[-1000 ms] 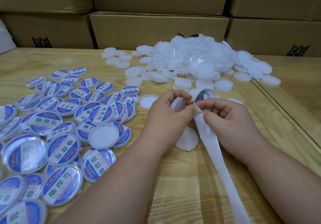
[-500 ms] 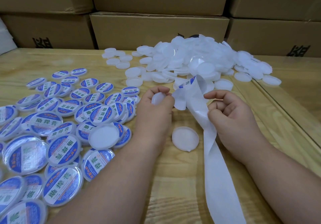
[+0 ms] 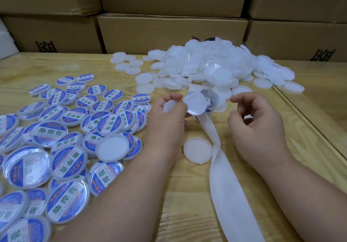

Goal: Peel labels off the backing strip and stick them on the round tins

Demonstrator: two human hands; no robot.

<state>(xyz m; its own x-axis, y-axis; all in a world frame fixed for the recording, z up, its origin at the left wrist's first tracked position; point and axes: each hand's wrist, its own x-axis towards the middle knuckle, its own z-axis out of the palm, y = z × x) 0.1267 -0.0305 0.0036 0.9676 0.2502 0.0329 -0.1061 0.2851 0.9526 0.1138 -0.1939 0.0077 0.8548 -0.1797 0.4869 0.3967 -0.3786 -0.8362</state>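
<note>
My left hand (image 3: 167, 121) grips a plain white round tin (image 3: 170, 106) in its curled fingers. At its fingertips it also holds a round label (image 3: 194, 103), which shows its white back and stands clear of the backing strip. The white backing strip (image 3: 221, 176) curls up behind the label and trails down the table toward me. My right hand (image 3: 257, 125) hovers to the right of the strip with loosely curled fingers, holding nothing and not touching the strip.
A second plain tin (image 3: 198, 150) lies between my wrists. Several blue-labelled tins (image 3: 56, 138) cover the left of the wooden table (image 3: 187, 213). A heap of unlabelled white tins (image 3: 216, 68) sits behind my hands. Cardboard boxes (image 3: 169, 31) wall off the back.
The label has come off the strip and is now at my left fingertips. My right hand has let go of the strip and drawn away to the right.
</note>
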